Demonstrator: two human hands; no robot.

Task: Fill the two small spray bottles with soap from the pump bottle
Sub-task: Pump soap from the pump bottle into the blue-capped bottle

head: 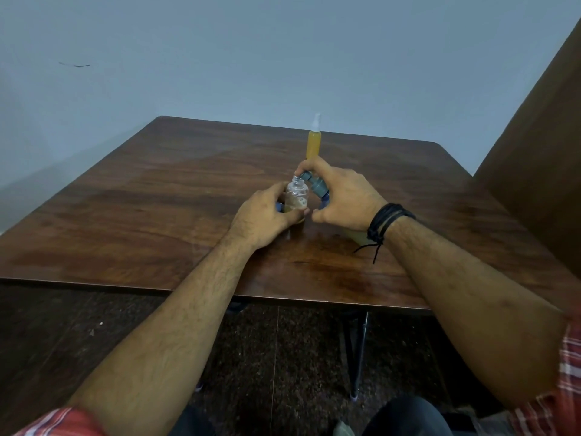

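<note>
While gripping the open bottle (296,192), left hand (264,217) curled.

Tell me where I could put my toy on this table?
The table is bare on its left side, from the left hand out to the edge, and along the right edge. The middle is crowded: both hands, the open bottle, the pump, and the full spray bottle behind.

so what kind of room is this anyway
Probably a plain indoor room, home or office, rather than a workshop: a dark wooden table against a bare pale blue wall, with a speckled stone floor underneath.
</note>
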